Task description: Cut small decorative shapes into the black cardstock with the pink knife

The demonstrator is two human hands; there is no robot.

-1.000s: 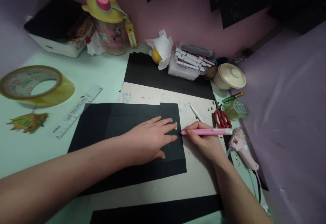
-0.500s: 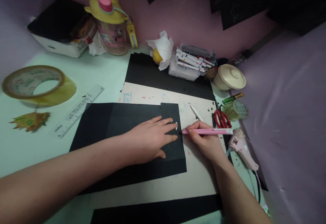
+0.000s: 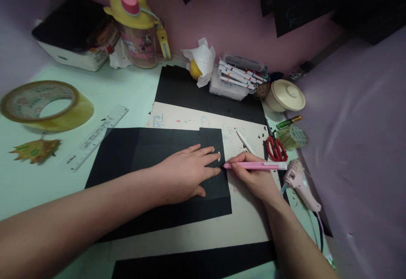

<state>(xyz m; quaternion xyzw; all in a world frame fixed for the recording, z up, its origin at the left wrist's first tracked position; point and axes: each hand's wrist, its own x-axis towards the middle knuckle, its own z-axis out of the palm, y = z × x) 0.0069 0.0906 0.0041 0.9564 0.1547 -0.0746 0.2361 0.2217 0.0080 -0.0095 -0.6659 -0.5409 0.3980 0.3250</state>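
My left hand (image 3: 190, 172) lies flat on a folded sheet of black paper (image 3: 152, 145), fingers spread towards its right edge. Small pale cut-outs (image 3: 218, 156) show in the paper by the fingertips. My right hand (image 3: 253, 177) pinches a slim pink pen-shaped tool (image 3: 250, 166). Its dark tip meets the paper near the right edge, just beyond my left fingers; whether that tip is a blade or a nib I cannot tell. Beneath the black paper is a pale board (image 3: 187, 232) with blue scribbles, and a white pen (image 3: 245, 141) rests on it behind my right hand.
Red-handled scissors (image 3: 276, 148) and a glue gun (image 3: 300, 186) lie at right. A clear ruler (image 3: 97, 137), a tape roll (image 3: 76, 111) and a leaf (image 3: 36, 150) are at left. Along the wall stand a drink bottle (image 3: 139, 44), a box of markers (image 3: 236, 78) and a lidded bowl (image 3: 285, 95).
The pink tool's tip has shifted slightly left and down, onto the black paper's edge area. My left hand keeps its place on the paper. The whole view has drifted slightly.
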